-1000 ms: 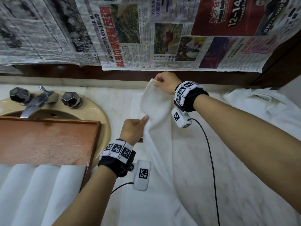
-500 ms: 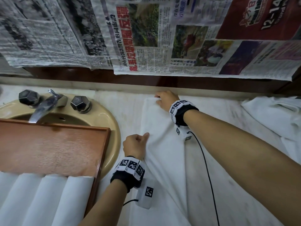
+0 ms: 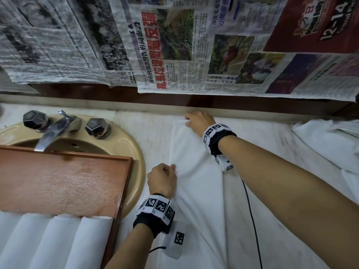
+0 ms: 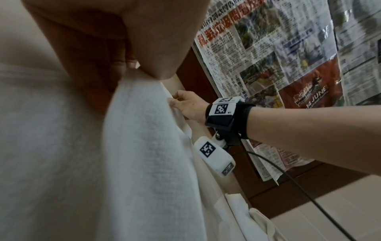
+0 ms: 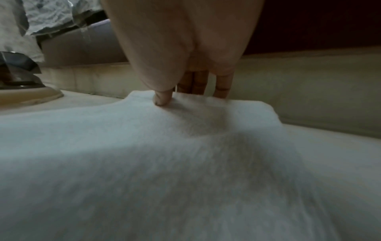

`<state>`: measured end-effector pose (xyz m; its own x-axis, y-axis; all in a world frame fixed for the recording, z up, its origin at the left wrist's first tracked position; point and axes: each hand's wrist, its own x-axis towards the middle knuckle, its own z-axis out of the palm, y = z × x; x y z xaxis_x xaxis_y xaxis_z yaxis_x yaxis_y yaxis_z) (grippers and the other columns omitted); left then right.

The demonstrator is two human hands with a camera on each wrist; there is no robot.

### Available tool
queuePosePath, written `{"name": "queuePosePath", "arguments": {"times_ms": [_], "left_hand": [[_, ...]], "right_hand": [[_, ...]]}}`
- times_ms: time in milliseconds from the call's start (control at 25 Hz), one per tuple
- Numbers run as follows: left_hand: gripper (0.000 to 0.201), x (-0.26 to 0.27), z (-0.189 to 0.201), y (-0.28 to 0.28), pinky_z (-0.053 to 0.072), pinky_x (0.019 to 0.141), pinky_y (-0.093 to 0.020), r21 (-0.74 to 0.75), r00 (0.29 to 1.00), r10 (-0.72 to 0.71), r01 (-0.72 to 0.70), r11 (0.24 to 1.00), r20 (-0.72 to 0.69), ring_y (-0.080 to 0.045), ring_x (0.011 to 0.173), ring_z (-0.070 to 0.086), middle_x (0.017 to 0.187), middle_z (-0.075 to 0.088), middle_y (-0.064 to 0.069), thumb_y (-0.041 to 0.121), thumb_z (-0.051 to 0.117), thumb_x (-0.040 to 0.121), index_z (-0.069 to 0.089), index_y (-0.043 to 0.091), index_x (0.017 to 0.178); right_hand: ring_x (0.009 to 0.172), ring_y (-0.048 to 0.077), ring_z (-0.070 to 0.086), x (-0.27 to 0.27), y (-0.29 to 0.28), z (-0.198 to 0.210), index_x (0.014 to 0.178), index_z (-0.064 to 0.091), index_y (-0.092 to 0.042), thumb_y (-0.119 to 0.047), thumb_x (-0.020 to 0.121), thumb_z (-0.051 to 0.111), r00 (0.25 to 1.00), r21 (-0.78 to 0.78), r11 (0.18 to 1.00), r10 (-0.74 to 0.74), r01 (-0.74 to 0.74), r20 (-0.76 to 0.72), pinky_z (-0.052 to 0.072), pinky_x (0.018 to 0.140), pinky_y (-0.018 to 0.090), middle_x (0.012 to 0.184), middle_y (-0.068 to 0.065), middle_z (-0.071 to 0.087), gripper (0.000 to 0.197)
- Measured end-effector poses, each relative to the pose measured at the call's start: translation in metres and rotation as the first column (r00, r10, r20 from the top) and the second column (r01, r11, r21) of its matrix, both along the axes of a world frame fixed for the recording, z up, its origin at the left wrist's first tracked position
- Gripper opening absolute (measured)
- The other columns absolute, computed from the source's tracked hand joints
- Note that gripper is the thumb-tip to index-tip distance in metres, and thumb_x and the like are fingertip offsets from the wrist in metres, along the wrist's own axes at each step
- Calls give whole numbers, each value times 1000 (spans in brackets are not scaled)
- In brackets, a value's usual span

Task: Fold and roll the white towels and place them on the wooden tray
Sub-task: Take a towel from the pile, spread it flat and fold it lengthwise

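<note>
At the far left, 4 rolled white towels [image 3: 48,241] lie side by side on the near end of the wooden tray [image 3: 64,179], which rests across a beige sink [image 3: 134,152]. Behind the tray stands a metal tap [image 3: 52,131] between 2 faceted knobs.

Just right of the sink, the left hand [image 3: 162,180] is curled into a fist at the left edge of a white towel [image 3: 196,191] spread on the pale marble counter [image 3: 151,129]. In the left wrist view, the thumb and fingers pinch a raised fold of this towel.

Further right, at the towel's far corner close to the back wall, the right hand [image 3: 198,123] holds the cloth down. In the right wrist view its thumb presses on top of the corner while the other fingers [image 5: 222,86] are tucked behind the edge, so the grip is narrow, closed on the fabric.

At the far right, a loose heap of white towels [image 3: 328,144] lies on the counter, well apart from the hands. Newspaper sheets [image 3: 174,45] hang on the wall above.
</note>
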<state>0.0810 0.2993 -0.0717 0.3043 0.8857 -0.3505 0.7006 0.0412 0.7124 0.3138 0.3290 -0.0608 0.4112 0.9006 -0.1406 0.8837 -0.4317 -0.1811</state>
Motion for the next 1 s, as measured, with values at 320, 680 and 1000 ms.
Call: {"name": "queuePosePath", "arguments": {"times_ms": [320, 680, 1000], "left_hand": [[35, 7, 3, 9, 37, 61, -24, -67, 994, -17, 9, 998, -112, -24, 69, 56, 68, 63, -7, 29, 57, 89, 55, 14, 58], [31, 15, -1, 18, 39, 56, -25, -98, 963, -93, 70, 993, -253, -25, 65, 57, 74, 66, -9, 31, 54, 85, 66, 4, 74], [35, 16, 4, 23, 38, 48, -22, -158, 949, -131, 88, 983, -285, -28, 68, 63, 80, 69, -12, 35, 53, 83, 68, 4, 80]], "right_hand": [[147, 20, 16, -44, -50, 4, 150, 27, -19, -24, 101, 41, 989, -37, 988, 147, -147, -5, 15, 117, 43, 159, 3, 21, 51], [146, 8, -20, -40, -98, -10, 155, -7, -28, -57, 100, 15, 939, -228, 912, 323, -342, -116, -8, 117, 55, 159, -10, -21, 66], [146, 16, -21, -54, -82, -7, 154, -8, -26, -56, 99, 19, 989, -212, 966, 144, -148, -37, -14, 115, 56, 159, -5, -23, 68]]}}
